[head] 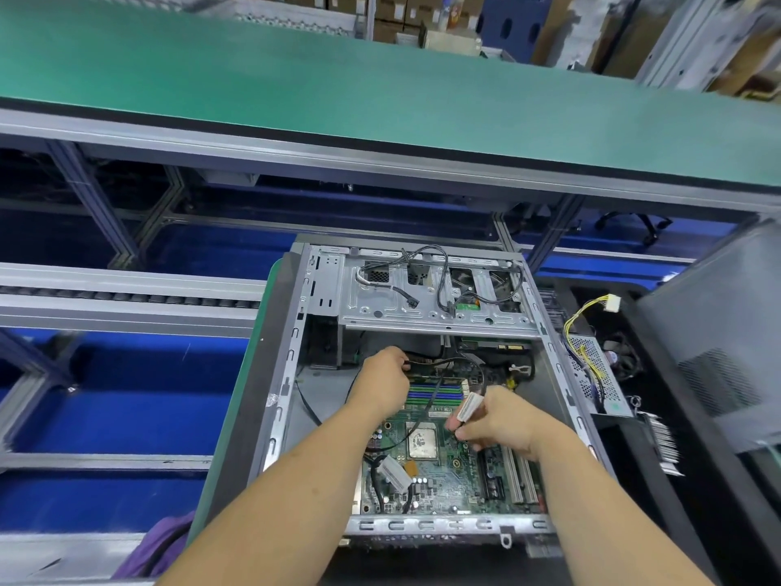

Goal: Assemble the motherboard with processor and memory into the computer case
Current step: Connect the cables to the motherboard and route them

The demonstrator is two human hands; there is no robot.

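Observation:
An open grey computer case [291, 357] lies on its side in front of me. Inside it sits the green motherboard [443, 480], with a square silver processor [421, 441] at its middle and blue and green memory slots [435, 393] toward the far edge. My left hand [384, 382] reaches over the slots and grips a black cable [427, 408] near the board's far edge. To its right, my right hand [498, 420] pinches a white labelled connector [469, 406] on a black cable above the board.
A metal drive cage [422, 298] with loose black cables spans the case's far half. A power supply [591, 365] with yellow wires and a grey case panel [718, 332] lie to the right. A green conveyor [380, 90] runs behind. Purple cloth [156, 547] lies lower left.

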